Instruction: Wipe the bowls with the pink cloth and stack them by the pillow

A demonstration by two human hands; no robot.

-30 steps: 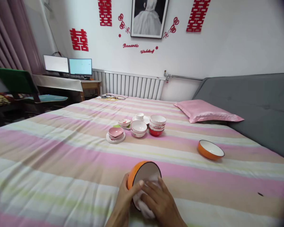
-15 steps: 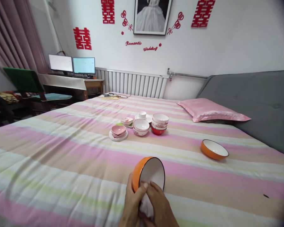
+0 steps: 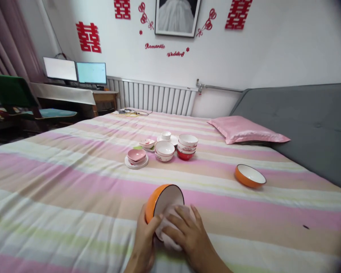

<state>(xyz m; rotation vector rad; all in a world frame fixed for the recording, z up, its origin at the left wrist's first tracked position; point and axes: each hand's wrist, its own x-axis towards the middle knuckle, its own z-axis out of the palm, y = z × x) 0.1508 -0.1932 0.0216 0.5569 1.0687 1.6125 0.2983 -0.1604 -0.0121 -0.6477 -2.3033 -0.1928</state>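
My left hand (image 3: 143, 239) grips the rim of an orange bowl with a white inside (image 3: 162, 197), tilted on its edge just above the striped bed cover (image 3: 74, 189). Inside the bowl, my right hand (image 3: 189, 235) presses a white cloth (image 3: 170, 231) against the white surface, its fingers curled over the cloth. A second orange bowl (image 3: 249, 176) lies upright on the bed to the right, apart from both hands.
A cluster of small white, pink and red bowls and saucers (image 3: 165, 149) stands mid-bed. A pink pillow (image 3: 246, 131) lies at the right by a grey headboard (image 3: 307, 125). A radiator (image 3: 150, 98), a desk with two monitors (image 3: 74, 72) and a green chair (image 3: 11, 93) stand beyond.
My right hand has slid forward with the cloth, deeper into the bowl, fingers more spread. The bowl stays tilted in my left hand. The view has shifted slightly.
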